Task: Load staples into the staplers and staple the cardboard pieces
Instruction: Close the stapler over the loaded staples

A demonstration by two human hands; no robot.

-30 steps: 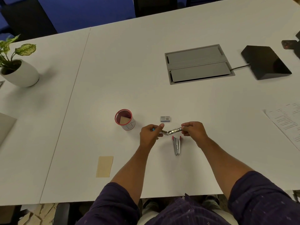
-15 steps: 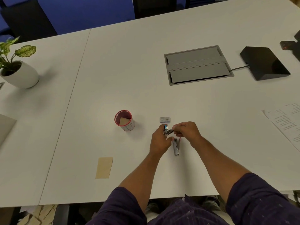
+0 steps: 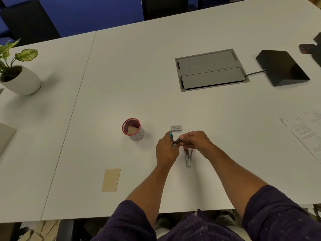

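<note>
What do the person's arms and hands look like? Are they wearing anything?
The left hand and right hand are bare, with no gloves, rings or watch showing. Both forearms are bare too. Dark purple sleeves with tiny pale specks are pushed up to about the elbows.

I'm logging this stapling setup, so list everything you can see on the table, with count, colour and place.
Small blue-ended metal stapler: one, held in both hands.
Red-ended metal stapler: one, lying below the hands.
Staple box: one, grey, beyond the hands.
Red-rimmed cup: one, cardboard piece inside.
Flat cardboard piece: one, tan, near-left.
Potted plant: one, white pot, far left.
Cable hatch: one, grey, inset.
Black device: one, far right.
Printed paper: right edge.
Left hand, right hand: gripping the stapler.
</note>
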